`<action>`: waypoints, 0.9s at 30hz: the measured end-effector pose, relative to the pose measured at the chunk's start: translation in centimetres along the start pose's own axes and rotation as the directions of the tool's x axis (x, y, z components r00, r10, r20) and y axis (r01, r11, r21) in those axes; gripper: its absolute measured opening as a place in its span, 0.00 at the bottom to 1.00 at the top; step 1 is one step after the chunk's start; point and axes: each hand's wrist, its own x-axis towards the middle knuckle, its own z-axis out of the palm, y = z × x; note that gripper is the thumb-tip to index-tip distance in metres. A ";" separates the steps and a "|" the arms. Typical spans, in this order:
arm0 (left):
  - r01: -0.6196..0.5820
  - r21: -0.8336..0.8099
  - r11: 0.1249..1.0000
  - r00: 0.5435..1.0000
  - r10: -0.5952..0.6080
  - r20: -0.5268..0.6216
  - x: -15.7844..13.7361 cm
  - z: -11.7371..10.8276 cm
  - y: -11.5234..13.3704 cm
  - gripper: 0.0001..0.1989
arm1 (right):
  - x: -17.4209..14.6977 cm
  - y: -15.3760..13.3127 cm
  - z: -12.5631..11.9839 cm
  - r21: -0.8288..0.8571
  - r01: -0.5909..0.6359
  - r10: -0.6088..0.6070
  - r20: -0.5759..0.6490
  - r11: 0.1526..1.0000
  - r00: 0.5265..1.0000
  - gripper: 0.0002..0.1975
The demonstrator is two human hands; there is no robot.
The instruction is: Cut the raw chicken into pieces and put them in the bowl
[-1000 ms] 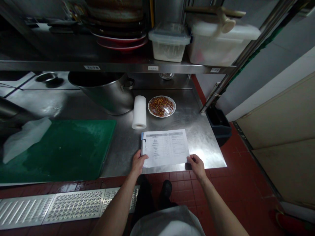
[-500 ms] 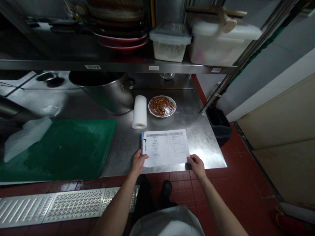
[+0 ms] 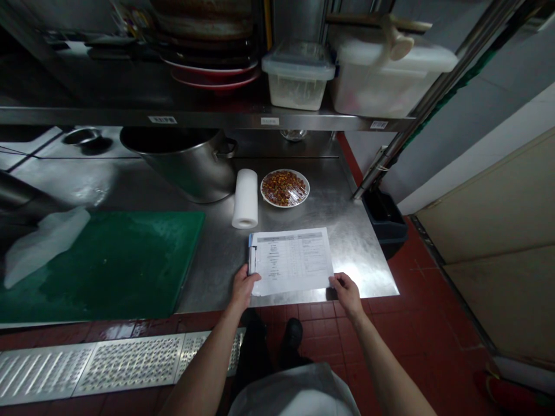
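imo hold the papers [image 3: 291, 260] level at the front of the desk [image 3: 212, 260], your L hand [image 3: 243, 287] clamped on the left edge n R hand [image 3: 347, 292] pinching near the lower right corner, w/o tugging so they don't buckle.

A person's left hand [image 3: 241, 287] and right hand [image 3: 347, 293] held printed paper [image 3: 292, 261] near a film-covered plate [image 3: 281, 205] on a steel counter [image 3: 347, 231].

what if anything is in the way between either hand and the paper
Nothing visible: the left hand grips the paper at its left side, and the right hand holds its near right corner. The roll and plate sit beyond its far edge.
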 end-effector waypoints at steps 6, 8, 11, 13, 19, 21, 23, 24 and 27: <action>-0.004 -0.006 1.000 1.000 0.004 0.004 0.0 -0.1 -0.1 0.22 | 0.1 0.1 0.0 -0.003 0.001 -0.001 -0.004 1.000 1.000 0.24; -0.018 0.007 1.000 1.000 0.018 0.004 0.1 -0.1 -0.2 0.21 | 0.1 0.3 0.0 -0.005 -0.003 0.003 -0.007 1.000 1.000 0.24; -0.020 0.015 1.000 1.000 0.020 0.006 0.1 -0.1 -0.2 0.21 | 0.2 0.4 0.0 -0.009 -0.009 0.009 -0.012 1.000 1.000 0.25; -0.012 0.006 1.000 1.000 0.012 0.010 0.0 0.0 -0.1 0.21 | 0.2 0.4 0.1 -0.011 -0.009 0.009 -0.015 1.000 1.000 0.25; 0.007 -0.013 1.000 1.000 -0.007 -0.004 -0.5 0.3 0.6 0.23 | 0.1 0.1 0.0 -0.012 -0.005 0.005 -0.017 1.000 1.000 0.26; 0.002 -0.008 1.000 1.000 -0.002 -0.009 -0.5 0.3 0.6 0.23 | 0.0 -0.1 0.0 -0.008 -0.009 0.009 -0.017 1.000 1.000 0.26; -0.003 0.002 1.000 1.000 0.003 -0.008 -0.5 0.2 0.6 0.22 | 0.0 -0.2 0.1 -0.003 -0.015 0.015 -0.016 1.000 1.000 0.26; -0.002 0.002 1.000 1.000 0.002 -0.004 -0.4 0.2 0.5 0.22 | 0.0 -0.3 0.2 -0.001 -0.018 0.018 -0.016 1.000 1.000 0.26; 0.005 -0.015 1.000 1.000 -0.005 0.011 -0.3 0.1 0.4 0.23 | 0.0 -0.6 0.3 -0.008 -0.021 0.021 -0.026 1.000 0.999 0.27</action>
